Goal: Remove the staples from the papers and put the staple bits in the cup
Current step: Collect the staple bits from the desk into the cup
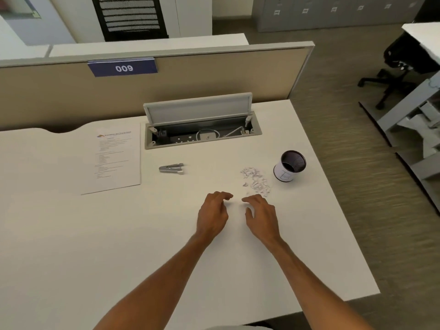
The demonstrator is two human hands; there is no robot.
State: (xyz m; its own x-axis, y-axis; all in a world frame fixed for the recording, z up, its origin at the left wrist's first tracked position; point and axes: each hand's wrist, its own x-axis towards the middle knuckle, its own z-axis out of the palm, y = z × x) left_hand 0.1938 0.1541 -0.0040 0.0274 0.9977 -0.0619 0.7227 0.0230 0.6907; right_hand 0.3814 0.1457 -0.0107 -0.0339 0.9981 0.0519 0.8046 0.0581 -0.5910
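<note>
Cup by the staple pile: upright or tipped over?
Upright. The cup stands on its base on the desk, dark mesh mouth facing up, beside the staple bits.

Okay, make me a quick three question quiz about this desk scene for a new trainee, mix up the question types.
1. True or false: the staple remover is held in the left hand.
2. The pile of staple bits lies: A) inside the cup; B) on the desk beside the cup; C) on the paper.
3. Fill in: both hands rest near the pile, holding ____.

Key: 1 false; 2 B; 3 nothing, the right hand is empty too.
</note>
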